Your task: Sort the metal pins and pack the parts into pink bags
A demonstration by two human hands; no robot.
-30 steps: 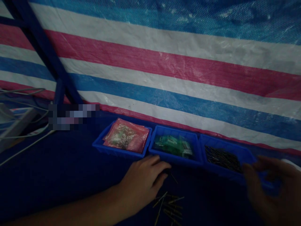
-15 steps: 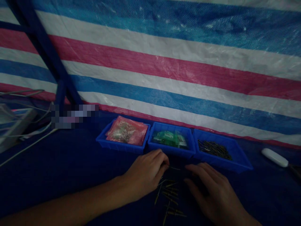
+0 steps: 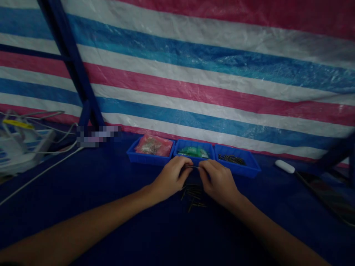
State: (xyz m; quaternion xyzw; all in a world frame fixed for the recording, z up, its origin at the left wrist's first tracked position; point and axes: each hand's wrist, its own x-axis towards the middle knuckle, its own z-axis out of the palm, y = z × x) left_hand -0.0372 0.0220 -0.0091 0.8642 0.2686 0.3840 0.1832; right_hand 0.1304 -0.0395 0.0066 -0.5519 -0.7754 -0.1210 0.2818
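My left hand pinches one end of a thin metal rod, which lies level between my two hands. At its other end the fingers of my right hand close on the same rod. Its exact kind is too small and dark to make out. Below my hands, several slim pin-like pieces lie loose on the dark blue table. Just behind my fingers stands a blue bin with green plastic packets in it.
Left of that bin, another blue bin holds pink bags. The right-hand blue bin contains several dark thin pieces. A white rounded object lies farther right. Cables and a white rack are at left; a striped sheet hangs behind.
My right hand has come in from the right and closed on the rod's free end. The camera view has shifted, so the bins look smaller and more of the table shows.
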